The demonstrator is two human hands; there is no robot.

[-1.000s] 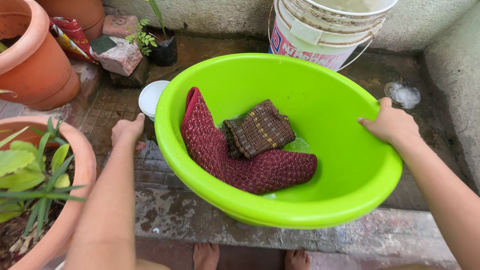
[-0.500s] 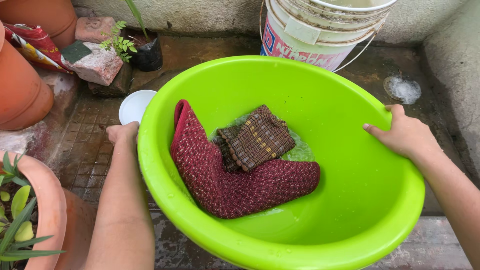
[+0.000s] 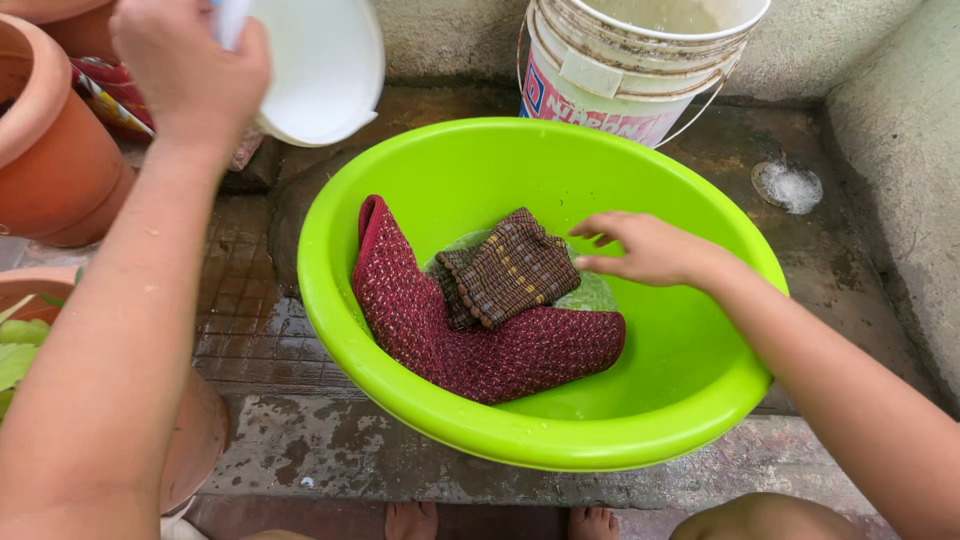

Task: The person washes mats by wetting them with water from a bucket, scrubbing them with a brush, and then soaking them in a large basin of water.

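A bright green plastic basin (image 3: 700,380) sits on the wet stone floor in front of me. Inside it lie a dark red woven cloth (image 3: 470,345) and a smaller brown striped cloth (image 3: 515,265) on top, with a little soapy water under them. My left hand (image 3: 190,70) is raised at the upper left, gripping a white plastic mug (image 3: 320,65) above the basin's far left rim. My right hand (image 3: 650,250) hovers inside the basin just right of the brown cloth, fingers spread, holding nothing.
A white bucket (image 3: 640,60) of water stands behind the basin against the wall. Terracotta pots (image 3: 50,150) with plants crowd the left side. A patch of foam (image 3: 788,186) lies on the floor at the right. My bare feet (image 3: 410,520) show at the bottom edge.
Both hands have let go of the basin rim. My left hand picked up the white mug from the floor and lifted it. My right hand moved inward over the cloths.
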